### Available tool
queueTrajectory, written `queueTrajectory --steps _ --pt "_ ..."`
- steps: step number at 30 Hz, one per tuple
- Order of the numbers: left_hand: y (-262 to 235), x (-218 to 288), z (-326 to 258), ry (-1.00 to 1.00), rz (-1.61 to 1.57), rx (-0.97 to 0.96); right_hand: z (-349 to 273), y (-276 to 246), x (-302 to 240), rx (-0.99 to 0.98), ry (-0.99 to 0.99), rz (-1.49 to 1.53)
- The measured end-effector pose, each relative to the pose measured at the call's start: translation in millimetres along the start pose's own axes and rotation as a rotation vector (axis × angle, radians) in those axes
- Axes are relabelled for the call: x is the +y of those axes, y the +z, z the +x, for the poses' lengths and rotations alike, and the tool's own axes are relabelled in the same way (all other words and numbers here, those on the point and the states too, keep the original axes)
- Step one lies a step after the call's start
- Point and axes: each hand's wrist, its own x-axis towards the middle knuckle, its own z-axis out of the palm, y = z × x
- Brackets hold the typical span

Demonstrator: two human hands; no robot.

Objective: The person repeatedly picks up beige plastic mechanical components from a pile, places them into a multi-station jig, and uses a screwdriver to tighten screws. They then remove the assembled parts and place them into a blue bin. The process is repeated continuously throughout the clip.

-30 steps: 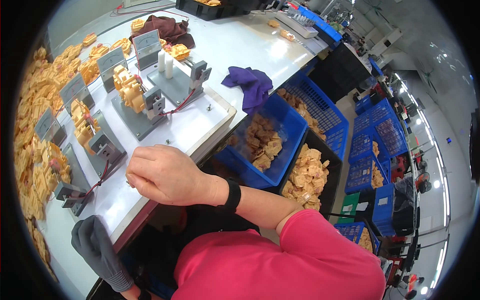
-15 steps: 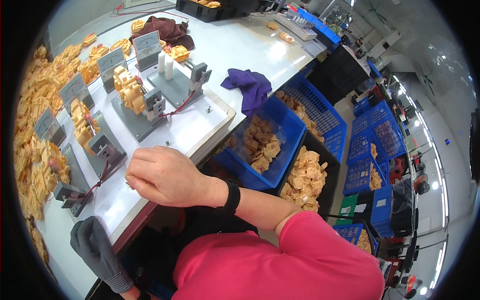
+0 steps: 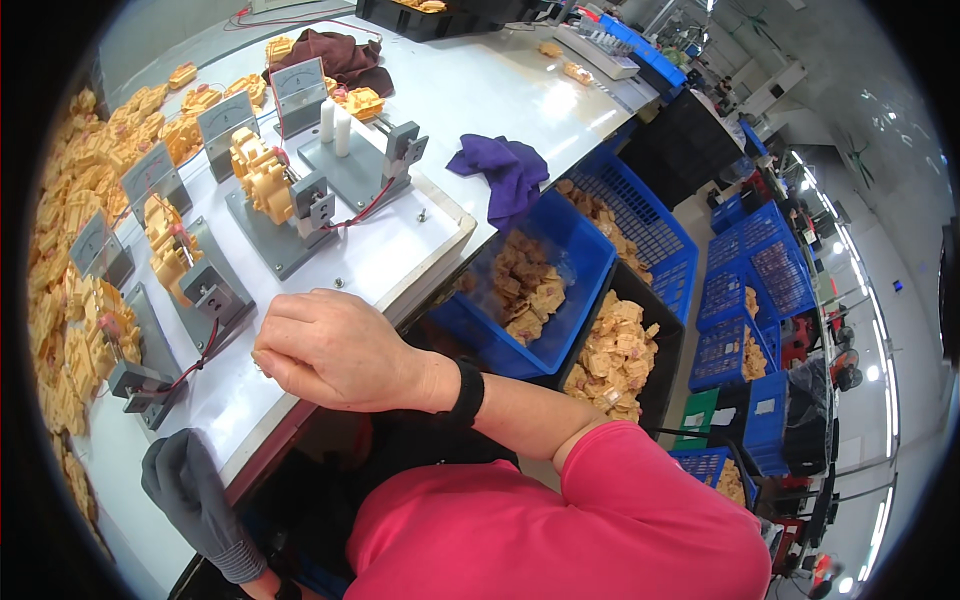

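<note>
My right hand [image 3: 325, 350], bare with a black band at the wrist, rests closed above the front edge of the white board [image 3: 330, 255]. Its fingers curl under; a tiny shiny bit shows by them, and whatever they hold is hidden. My left hand [image 3: 195, 500], in a grey glove, lies at the bench edge at the lower left, fingers extended and loosely together. Beyond the hands, yellow plastic housings sit on grey test fixtures: one [image 3: 262, 178] on the middle fixture, one [image 3: 170, 250] nearer, another [image 3: 108, 320] at the left. The far fixture [image 3: 355, 165] carries two white posts.
Dial meters [image 3: 155, 180] stand behind the fixtures. Loose yellow housings [image 3: 75, 230] are heaped along the left. A purple cloth [image 3: 500, 175] hangs at the bench edge, and a brown cloth [image 3: 335, 60] lies farther back. Right of the bench stand a blue bin [image 3: 570, 320] and a black bin [image 3: 660, 375] of housings.
The view has shifted very slightly. Both hands keep their places and shapes, and the housings stay on the fixtures.
</note>
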Motion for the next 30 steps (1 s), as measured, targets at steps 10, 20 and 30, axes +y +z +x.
queueTrajectory --steps 10,20,30 --pt "2 8 0 0.044 0.055 0.083 2 -15 -7 -0.063 0.089 0.211" --pt "-2 23 -3 0.029 0.091 0.092 -16 -103 21 0.109 0.413 -0.094" --pt "1 25 1 -0.041 0.056 0.112 -1 -79 23 -0.247 0.312 -0.241"
